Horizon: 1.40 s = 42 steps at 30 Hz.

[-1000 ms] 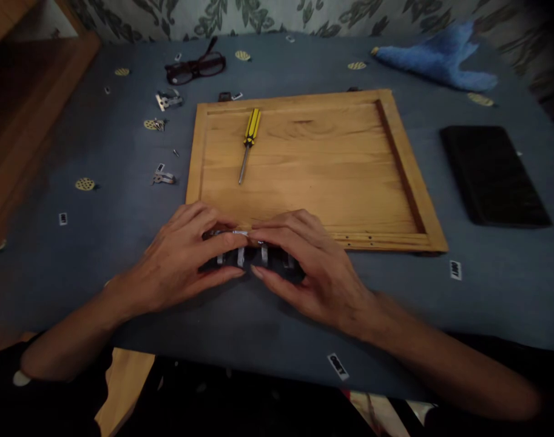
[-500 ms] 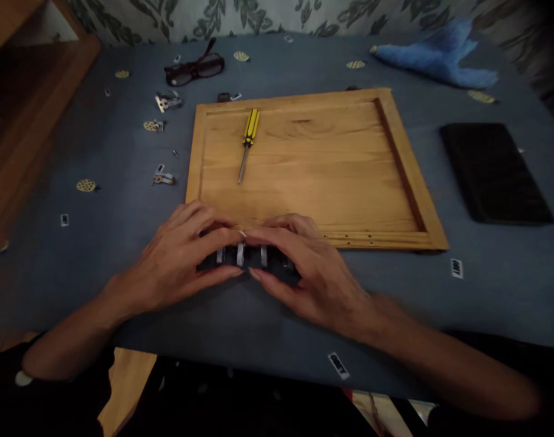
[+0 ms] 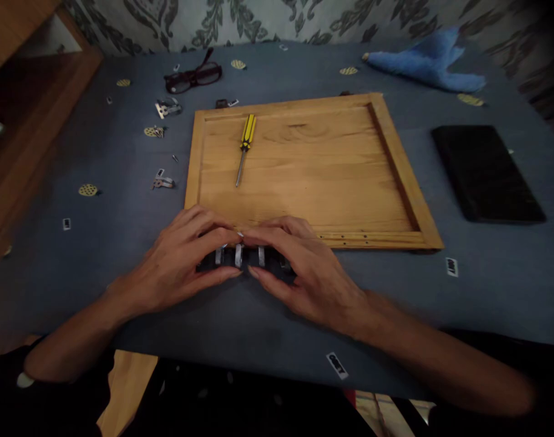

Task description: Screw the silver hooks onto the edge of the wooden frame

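My left hand (image 3: 179, 261) and my right hand (image 3: 304, 270) meet over a small dark object with silver metal bands (image 3: 240, 258), lying on the blue cloth just in front of a wooden panel (image 3: 313, 176). Fingers and thumbs of both hands curl round that object and pinch it from either side; most of it is hidden under them. A yellow-and-black screwdriver (image 3: 244, 145) lies on the panel's left part, well beyond my hands.
Dark-framed glasses (image 3: 192, 76), small metal hinge parts (image 3: 167, 108) (image 3: 162, 181) and yellow perforated discs (image 3: 88, 190) lie scattered at the left. A black flat case (image 3: 486, 173) sits at the right, a blue fluffy cloth (image 3: 422, 60) at the back right. Small labels dot the cloth.
The hands and the banded object stay in place; the fingers shift only slightly. The view has tilted a little, so everything sits slightly lower in the picture.
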### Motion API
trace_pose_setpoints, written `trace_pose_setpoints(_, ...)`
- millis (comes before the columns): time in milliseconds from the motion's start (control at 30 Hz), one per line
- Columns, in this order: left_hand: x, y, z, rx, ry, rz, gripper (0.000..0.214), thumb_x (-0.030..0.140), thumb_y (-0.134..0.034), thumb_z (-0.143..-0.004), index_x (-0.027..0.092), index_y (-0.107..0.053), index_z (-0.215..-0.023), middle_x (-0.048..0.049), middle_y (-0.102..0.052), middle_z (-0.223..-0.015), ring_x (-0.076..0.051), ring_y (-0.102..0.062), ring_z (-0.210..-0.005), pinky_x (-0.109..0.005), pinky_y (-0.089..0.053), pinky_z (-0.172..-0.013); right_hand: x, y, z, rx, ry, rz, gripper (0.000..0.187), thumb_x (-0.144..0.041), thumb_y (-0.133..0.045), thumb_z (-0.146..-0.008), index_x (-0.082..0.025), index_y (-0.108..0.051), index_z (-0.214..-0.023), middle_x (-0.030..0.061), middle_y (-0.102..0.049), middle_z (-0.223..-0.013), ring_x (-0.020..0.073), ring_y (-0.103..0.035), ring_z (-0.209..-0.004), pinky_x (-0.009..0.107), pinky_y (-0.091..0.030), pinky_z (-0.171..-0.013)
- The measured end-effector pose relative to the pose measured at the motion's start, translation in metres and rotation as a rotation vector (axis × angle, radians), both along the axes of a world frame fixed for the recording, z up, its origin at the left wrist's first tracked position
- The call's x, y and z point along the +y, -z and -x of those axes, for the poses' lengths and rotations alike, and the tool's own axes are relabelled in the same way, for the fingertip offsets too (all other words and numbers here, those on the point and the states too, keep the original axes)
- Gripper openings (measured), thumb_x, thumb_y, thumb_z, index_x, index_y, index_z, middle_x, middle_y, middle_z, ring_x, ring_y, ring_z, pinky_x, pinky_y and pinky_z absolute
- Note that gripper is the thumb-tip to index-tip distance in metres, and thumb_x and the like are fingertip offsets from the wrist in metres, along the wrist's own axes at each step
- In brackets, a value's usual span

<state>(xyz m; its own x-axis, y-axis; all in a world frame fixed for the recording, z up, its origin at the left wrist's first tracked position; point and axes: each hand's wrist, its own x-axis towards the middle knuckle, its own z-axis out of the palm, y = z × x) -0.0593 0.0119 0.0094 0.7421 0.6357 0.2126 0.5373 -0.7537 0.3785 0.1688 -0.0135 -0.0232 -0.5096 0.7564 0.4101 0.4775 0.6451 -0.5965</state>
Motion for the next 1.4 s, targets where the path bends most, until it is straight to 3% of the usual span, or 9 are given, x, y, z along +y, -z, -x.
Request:
trace_pose_setpoints(133,0.001,0.001,-0.001,-0.008,0.001,0.010,0.027,0.038,-0.060,-0.093,0.020,-0.059,-0.112,-0.0060,-0.063,-0.108,-0.020,-0.057,-0.101,-0.033,-0.047,-0.087,0.001,0.000,0.000,-0.011,-0.003,0.014,0.036,-0.020,-0.059,-0.089,-0.019,-0.054,-0.124,0.0096,-0.068,-0.111,0.0247,-0.060,-0.106,0.044,-0.050,-0.090)
trace_pose_setpoints(333,0.001,0.001,-0.002,-0.024,-0.010,0.031,0.029,0.040,-0.060,-0.092,0.020,-0.059,-0.113,-0.0058,-0.064,-0.108,-0.020,-0.057,-0.101,-0.034,-0.046,-0.088,0.001,0.000,0.000,-0.008,-0.012,-0.004,0.036,-0.017,-0.061,-0.087,-0.015,-0.055,-0.123,0.0116,-0.068,-0.110,0.0247,-0.060,-0.105,0.044,-0.051,-0.090)
trace_pose_setpoints(733,0.000,0.000,-0.001,-0.026,-0.026,0.023,0.034,0.042,-0.063,-0.090,0.020,-0.057,-0.115,-0.0060,-0.065,-0.107,-0.020,-0.058,-0.101,-0.036,-0.049,-0.087,0.001,0.001,0.000,0.010,-0.015,-0.003,0.036,-0.018,-0.060,-0.088,-0.019,-0.054,-0.123,0.0098,-0.068,-0.111,0.0243,-0.060,-0.105,0.045,-0.051,-0.088)
trace_pose_setpoints(933,0.006,-0.007,0.008,-0.239,-0.224,0.004,0.016,0.028,-0.057,-0.094,0.021,-0.061,-0.108,-0.0044,-0.067,-0.099,-0.018,-0.062,-0.094,-0.035,-0.051,-0.084,0.001,0.000,-0.001,-0.008,-0.006,-0.005,0.032,-0.018,-0.059,-0.089,-0.018,-0.056,-0.121,0.0103,-0.068,-0.109,0.0241,-0.060,-0.104,0.044,-0.053,-0.088)
trace_pose_setpoints(1033,0.010,-0.008,0.014,-0.368,-0.385,0.033,0.012,0.027,-0.056,-0.094,0.024,-0.063,-0.104,-0.0016,-0.068,-0.100,-0.018,-0.063,-0.096,-0.036,-0.051,-0.088,0.001,-0.001,-0.001,-0.010,0.004,-0.003,0.033,-0.019,-0.060,-0.089,-0.021,-0.056,-0.122,0.0093,-0.069,-0.109,0.0241,-0.062,-0.104,0.044,-0.054,-0.087)
trace_pose_setpoints(1133,0.012,-0.007,0.018,-0.444,-0.465,0.100,0.012,0.029,-0.056,-0.094,0.025,-0.063,-0.103,-0.0008,-0.069,-0.100,-0.017,-0.064,-0.096,-0.035,-0.052,-0.088,0.001,0.000,-0.001,-0.005,0.000,-0.006,0.036,-0.019,-0.061,-0.089,-0.021,-0.054,-0.124,0.0087,-0.070,-0.108,0.0243,-0.062,-0.104,0.045,-0.054,-0.087)
trace_pose_setpoints(1267,0.013,-0.006,0.018,-0.476,-0.425,0.077,0.013,0.026,-0.057,-0.093,0.019,-0.065,-0.100,-0.0032,-0.069,-0.096,-0.016,-0.064,-0.092,-0.033,-0.051,-0.085,0.001,0.001,-0.001,-0.003,-0.003,0.001,0.036,-0.019,-0.061,-0.089,-0.019,-0.054,-0.124,0.0094,-0.069,-0.107,0.0245,-0.062,-0.104,0.045,-0.055,-0.086)
trace_pose_setpoints(1400,0.008,-0.009,0.014,-0.334,-0.258,0.039,0.014,0.023,-0.058,-0.092,0.017,-0.063,-0.104,-0.0052,-0.068,-0.097,-0.017,-0.062,-0.093,-0.034,-0.049,-0.085,0.000,0.001,-0.001,-0.013,0.006,-0.005,0.034,-0.019,-0.060,-0.089,-0.019,-0.055,-0.123,0.0106,-0.068,-0.108,0.0246,-0.062,-0.103,0.045,-0.055,-0.085)
